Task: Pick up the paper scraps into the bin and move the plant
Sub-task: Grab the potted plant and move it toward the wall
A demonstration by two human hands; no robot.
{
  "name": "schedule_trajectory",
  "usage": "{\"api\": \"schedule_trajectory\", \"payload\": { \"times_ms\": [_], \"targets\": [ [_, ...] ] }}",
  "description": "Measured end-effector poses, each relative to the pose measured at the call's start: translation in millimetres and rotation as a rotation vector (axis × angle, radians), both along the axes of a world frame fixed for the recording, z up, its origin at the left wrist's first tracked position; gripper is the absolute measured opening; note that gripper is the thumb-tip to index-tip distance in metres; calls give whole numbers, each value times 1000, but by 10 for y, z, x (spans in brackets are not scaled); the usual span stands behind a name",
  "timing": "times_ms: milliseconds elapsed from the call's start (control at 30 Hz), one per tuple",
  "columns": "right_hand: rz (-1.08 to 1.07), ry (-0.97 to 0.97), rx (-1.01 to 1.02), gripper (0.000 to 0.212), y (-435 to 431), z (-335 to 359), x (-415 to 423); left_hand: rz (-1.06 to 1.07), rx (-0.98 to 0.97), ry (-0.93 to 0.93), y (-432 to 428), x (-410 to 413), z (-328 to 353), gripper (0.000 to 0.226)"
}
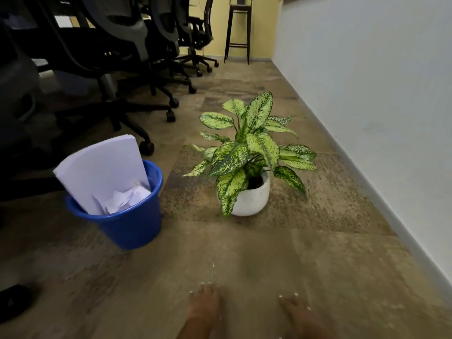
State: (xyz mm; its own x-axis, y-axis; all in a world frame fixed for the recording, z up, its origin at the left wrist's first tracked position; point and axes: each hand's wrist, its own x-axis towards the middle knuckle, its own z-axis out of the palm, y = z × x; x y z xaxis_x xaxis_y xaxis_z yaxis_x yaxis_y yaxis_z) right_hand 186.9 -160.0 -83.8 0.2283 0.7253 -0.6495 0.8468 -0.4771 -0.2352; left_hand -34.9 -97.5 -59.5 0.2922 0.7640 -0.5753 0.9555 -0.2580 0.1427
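A blue plastic bin (132, 226) stands on the floor at the left, tilted a little. A stack of white paper sheets (97, 172) leans out of it, with crumpled paper scraps (127, 198) inside. To its right is a green-and-cream leafy plant (247, 148) in a round white pot (252, 201) on the carpet. A tiny white paper fleck (213, 264) lies on the floor in front of me. Neither of my hands shows; only my two bare feet (204, 304) appear at the bottom edge.
Black office chairs (117, 77) on castors line the left side, close behind the bin. A white wall (379, 94) runs along the right. A tall dark stool (238, 30) stands at the far end. A black shoe (13, 300) lies at the lower left.
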Motion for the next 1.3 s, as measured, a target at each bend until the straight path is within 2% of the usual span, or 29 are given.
{"api": "schedule_trajectory", "payload": {
  "times_ms": [33,133,333,433,533,733,1167,1300],
  "targets": [
    [69,-22,-25,82,-13,96,-54,-42,9,21,19,-37,53,68],
    [67,-63,-47,91,-56,141,-143,-72,67,42,69,-200,118,64],
    [10,-146,-1,78,208,244,-291,-134,229,-3,311,-323,613,60],
    [48,-158,94,70,335,591,-452,-125,293,-34,342,-319,943,60],
    [132,-286,219,67,358,1057,-589,-131,343,-63,299,-331,1306,61],
    [247,-426,318,65,272,2254,-699,-148,415,-74,194,-425,2293,62],
    [137,-313,386,61,140,5568,-890,-65,475,-184,225,-551,5495,61],
    [141,-296,406,61,107,6303,-920,-30,499,-185,250,-586,6256,61]
  ]
}}
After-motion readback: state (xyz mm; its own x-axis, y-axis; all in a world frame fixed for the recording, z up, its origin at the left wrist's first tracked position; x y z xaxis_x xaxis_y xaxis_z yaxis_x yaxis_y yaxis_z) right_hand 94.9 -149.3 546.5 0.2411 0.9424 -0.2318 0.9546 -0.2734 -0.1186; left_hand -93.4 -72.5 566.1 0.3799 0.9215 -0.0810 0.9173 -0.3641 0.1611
